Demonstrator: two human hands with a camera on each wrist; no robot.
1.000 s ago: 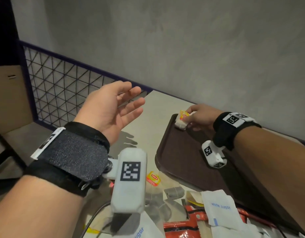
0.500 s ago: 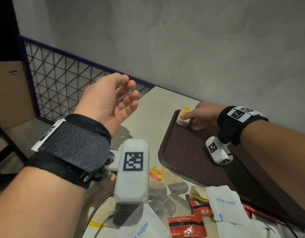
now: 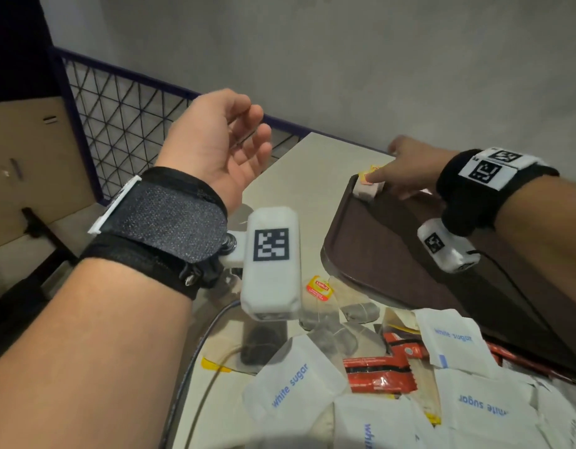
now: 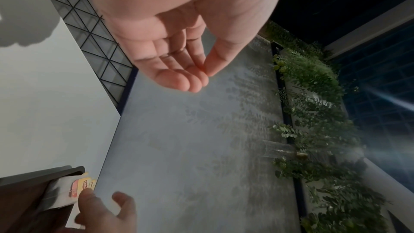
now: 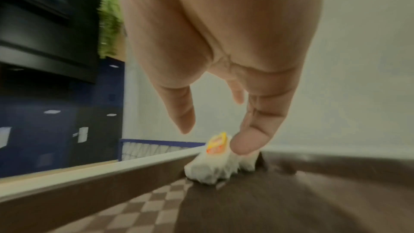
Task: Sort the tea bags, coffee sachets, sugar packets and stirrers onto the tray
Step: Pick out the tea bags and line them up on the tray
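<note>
The right hand [image 3: 409, 166] no longer pinches the tea bags [image 3: 367, 189]; a second ago its fingers were closed round the little bundle above the tray [image 3: 377, 247], and now the bundle lies in the tray's far corner against the rim, with only an outstretched fingertip [image 5: 244, 143] resting at its yellow tag while the other fingers spread away. The left hand [image 3: 221, 147], raised beside the table, curls its fingers [image 4: 179, 77] in a little more, thumb nearing them.
</note>
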